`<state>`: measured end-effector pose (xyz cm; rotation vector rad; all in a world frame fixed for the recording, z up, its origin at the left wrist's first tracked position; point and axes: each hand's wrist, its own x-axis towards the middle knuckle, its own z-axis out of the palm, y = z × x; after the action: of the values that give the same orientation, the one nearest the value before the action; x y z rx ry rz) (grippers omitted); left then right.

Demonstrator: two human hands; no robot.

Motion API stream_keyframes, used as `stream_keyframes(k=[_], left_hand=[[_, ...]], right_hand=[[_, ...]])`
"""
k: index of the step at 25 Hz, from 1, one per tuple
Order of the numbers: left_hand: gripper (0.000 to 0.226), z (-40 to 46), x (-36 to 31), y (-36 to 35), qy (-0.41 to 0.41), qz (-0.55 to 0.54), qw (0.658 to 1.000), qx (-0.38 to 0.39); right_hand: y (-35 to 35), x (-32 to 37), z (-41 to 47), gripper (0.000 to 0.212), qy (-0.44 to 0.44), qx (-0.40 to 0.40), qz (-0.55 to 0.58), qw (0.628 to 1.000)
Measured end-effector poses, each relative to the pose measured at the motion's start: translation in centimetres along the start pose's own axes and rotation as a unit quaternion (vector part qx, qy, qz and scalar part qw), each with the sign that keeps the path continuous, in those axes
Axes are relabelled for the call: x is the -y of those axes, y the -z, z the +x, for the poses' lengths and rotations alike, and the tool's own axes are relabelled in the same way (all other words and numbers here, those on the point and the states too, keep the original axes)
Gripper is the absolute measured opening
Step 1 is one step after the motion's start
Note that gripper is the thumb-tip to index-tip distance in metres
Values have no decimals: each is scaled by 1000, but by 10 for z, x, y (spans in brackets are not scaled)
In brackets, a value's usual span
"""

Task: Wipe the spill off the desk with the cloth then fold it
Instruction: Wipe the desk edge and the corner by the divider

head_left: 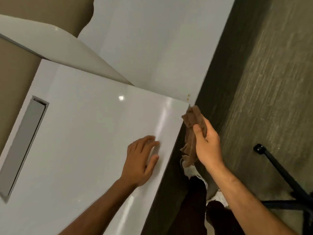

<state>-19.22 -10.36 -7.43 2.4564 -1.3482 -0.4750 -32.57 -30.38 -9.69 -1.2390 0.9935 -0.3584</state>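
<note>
A glossy white desk [81, 126] fills the left and middle of the head view. My right hand [207, 143] is shut on a crumpled brown cloth [193, 119], held just off the desk's right edge, near its far corner; the cloth's loose end hangs down below the hand. My left hand [141, 160] lies flat on the desk near that edge, fingers spread, holding nothing. Two small brown drops [188, 97] sit on the adjoining white surface just beyond the corner.
A long grey recessed slot [25, 143] runs along the desk's left side. A second white desktop [152, 39] adjoins at the back. Grey carpet [264, 82] lies to the right, with a black chair base [281, 175] at lower right. My legs and white shoes [191, 172] are beside the desk edge.
</note>
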Motion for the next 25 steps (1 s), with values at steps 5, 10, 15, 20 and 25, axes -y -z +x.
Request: stream_keyframes(k=[5, 10, 15, 20, 25], left_hand=[[52, 87, -15, 17, 73, -95, 987, -104], [81, 133, -17, 6, 199, -140, 964, -111], [86, 147, -28, -16, 288, -75, 950, -90], [82, 150, -33, -20, 306, -24, 948, -88], [85, 153, -32, -22, 305, -19, 946, -109]], right_hand=[[22, 36, 37, 31, 11, 23, -48, 999], [27, 58, 91, 30, 14, 87, -66, 994], [15, 73, 146, 27, -18, 194, -71, 978], [-26, 84, 187, 31, -3, 342, -129, 931], [-90, 80, 217, 41, 54, 435, -140, 888]])
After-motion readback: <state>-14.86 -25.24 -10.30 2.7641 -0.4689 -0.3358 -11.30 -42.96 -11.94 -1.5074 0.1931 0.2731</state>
